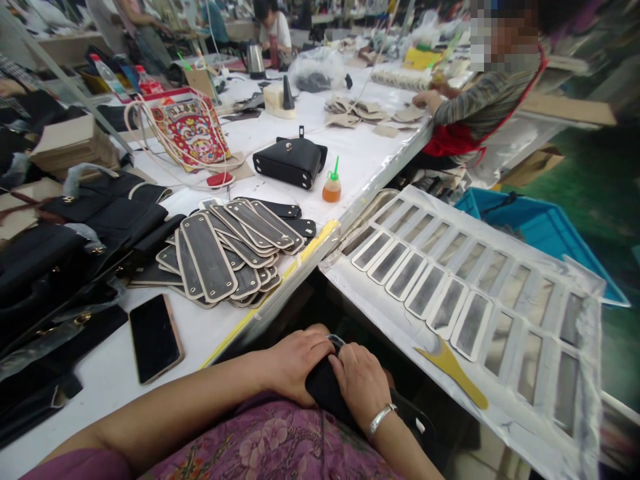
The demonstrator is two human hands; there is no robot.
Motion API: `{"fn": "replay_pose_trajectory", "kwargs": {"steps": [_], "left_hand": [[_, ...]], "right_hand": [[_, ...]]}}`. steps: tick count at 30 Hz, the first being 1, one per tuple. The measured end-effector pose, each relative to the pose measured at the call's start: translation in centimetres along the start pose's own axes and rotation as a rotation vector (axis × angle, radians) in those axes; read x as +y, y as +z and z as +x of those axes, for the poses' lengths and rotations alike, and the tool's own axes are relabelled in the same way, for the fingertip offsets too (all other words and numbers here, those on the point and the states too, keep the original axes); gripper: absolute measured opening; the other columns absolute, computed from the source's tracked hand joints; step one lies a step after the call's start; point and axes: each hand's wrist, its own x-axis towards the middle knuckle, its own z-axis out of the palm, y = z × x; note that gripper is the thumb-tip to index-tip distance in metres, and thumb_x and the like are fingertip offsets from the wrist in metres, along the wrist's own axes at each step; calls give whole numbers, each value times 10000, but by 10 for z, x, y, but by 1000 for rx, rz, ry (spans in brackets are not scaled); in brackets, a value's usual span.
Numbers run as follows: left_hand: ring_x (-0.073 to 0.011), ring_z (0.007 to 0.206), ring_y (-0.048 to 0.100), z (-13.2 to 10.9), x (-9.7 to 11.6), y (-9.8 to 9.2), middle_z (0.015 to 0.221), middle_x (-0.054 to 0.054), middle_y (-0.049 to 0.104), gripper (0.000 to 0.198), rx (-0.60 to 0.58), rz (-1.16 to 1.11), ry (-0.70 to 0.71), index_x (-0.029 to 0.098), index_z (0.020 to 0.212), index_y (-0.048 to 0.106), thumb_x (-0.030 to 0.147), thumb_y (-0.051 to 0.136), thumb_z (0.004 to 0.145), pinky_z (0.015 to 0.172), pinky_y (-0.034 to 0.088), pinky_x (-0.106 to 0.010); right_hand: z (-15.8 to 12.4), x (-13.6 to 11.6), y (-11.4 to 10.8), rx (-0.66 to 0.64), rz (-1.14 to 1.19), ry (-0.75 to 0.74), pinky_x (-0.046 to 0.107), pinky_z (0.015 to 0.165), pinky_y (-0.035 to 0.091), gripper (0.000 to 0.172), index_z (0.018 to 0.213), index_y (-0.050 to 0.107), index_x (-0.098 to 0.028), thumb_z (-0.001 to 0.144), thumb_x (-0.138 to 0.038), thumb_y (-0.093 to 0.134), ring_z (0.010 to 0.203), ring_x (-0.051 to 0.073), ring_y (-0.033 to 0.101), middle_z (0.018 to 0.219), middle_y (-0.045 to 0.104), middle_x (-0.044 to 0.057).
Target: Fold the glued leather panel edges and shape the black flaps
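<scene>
In my lap, below the table edge, lies a black leather bag [323,385], mostly covered by my hands and arms. My left hand [296,365] is closed over its upper left edge, fingers bent inward. My right hand [361,381], with a silver bracelet at the wrist, grips the bag from the other side. A shiny curved strip [336,340] shows between the hands; its kind is unclear. Up on the table is a heap of dark oblong panels [207,257] with beige borders and small metal fittings at their ends.
A phone [156,339] lies left of me, near black bags [105,220]. Ahead stand a finished black bag [290,160] and a small green-tipped bottle [332,188]. On my right, a slotted white board [500,320] carries framed pieces and a yellow scraper [453,373]. A co-worker [480,100] sits beyond.
</scene>
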Motion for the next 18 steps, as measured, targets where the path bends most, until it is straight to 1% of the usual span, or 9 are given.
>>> {"fn": "replay_pose_trajectory", "kwargs": {"steps": [2,4,6,8,10,15,18], "left_hand": [[-283,1038,467,-1,1,-4,1118,-115,517,806,-11,-30,18,149,1173,436,500,751,519,946,382,-395],[-275,1073,455,-3,1,-6,1157,-111,506,806,-26,-76,41,162,1212,420,522,743,568,972,363,-385],[-258,1087,452,-6,-2,-6,1172,-103,505,731,-17,-110,31,174,1220,424,505,719,639,981,354,-373],[-245,1078,460,-8,-4,-3,1166,-95,508,655,8,-130,-9,180,1193,452,482,712,672,970,361,-361],[-237,1063,470,-9,-6,-1,1152,-85,513,612,35,-141,-49,188,1160,480,458,727,669,954,372,-349],[-205,1053,478,-6,-6,-2,1123,-47,535,503,42,-159,-88,208,1123,510,366,727,698,943,377,-319],[-192,1042,481,-4,-2,-1,1128,-39,541,453,50,-141,-101,206,1120,517,333,704,727,933,379,-308]], "right_hand": [[-1,3,-3,-26,54,91,342,698,361,271,821,513,-167,872,-432,485,768,220,501,795,530,50],[-3,6,-6,-76,128,132,343,730,375,373,915,531,-171,816,-531,527,828,225,518,873,553,55],[-5,8,-9,-182,189,108,328,740,386,451,995,548,-186,773,-579,552,860,221,537,927,573,53],[-3,8,-11,-279,223,82,309,725,390,484,1014,577,-198,764,-610,534,860,215,552,930,590,52],[2,9,-13,-322,247,70,297,712,386,472,1004,605,-202,793,-608,489,850,206,558,911,603,52],[17,13,-14,-345,317,38,268,637,364,368,960,647,-244,840,-539,463,757,177,569,850,628,23],[18,13,-14,-336,297,19,269,614,353,387,910,666,-246,857,-545,426,738,182,577,817,639,23]]}}
